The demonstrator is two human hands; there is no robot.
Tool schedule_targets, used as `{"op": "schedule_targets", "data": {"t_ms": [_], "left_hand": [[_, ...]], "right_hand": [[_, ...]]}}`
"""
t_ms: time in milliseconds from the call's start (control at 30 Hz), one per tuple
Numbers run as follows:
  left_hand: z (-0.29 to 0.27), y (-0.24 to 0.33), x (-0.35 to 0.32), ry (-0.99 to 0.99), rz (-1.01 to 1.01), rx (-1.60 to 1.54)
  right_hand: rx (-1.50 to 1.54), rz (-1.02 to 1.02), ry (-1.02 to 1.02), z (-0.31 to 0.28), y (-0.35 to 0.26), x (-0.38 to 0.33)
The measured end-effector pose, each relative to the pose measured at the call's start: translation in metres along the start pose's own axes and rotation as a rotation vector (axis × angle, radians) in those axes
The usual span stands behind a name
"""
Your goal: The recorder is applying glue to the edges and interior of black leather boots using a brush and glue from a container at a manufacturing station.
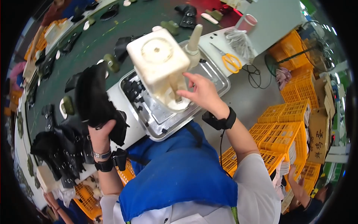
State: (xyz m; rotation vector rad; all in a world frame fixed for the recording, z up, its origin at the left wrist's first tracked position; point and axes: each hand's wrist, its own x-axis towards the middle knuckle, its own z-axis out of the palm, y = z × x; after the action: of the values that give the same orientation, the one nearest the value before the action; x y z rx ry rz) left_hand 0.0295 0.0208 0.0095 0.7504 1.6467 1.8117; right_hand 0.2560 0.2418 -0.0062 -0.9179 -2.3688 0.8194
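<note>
My left hand [101, 136] is closed round a black boot [93, 97], raised above the table's near edge. Fingers apart, my right hand [201, 91] is at the near right side of an off-white plastic container [158, 56]. Its thumb and forefinger point toward the container; I cannot tell whether they touch it. The container stands over a shallow metal tray [164, 136], in which small black pieces [134, 89] lie scattered. Beside it is a pale bottle with a long tapered nozzle [193, 46].
Yellow-handled scissors [232, 62], a clear plastic bag [240, 44] and a pink cup [247, 23] lie to the right. More black boots [61, 149] are piled at left. Boots and green shoe forms [111, 62] line the dark table [99, 33]. Orange crates [278, 127] stack at right; other people work nearby.
</note>
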Motion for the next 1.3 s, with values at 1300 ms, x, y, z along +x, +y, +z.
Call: {"op": "schedule_targets", "data": {"t_ms": [1300], "left_hand": [[-0.010,0.011,-0.019,-0.303,-0.078,-0.237]], "right_hand": [[0.301,-0.009,0.187,-0.024,-0.001,-0.028]]}}
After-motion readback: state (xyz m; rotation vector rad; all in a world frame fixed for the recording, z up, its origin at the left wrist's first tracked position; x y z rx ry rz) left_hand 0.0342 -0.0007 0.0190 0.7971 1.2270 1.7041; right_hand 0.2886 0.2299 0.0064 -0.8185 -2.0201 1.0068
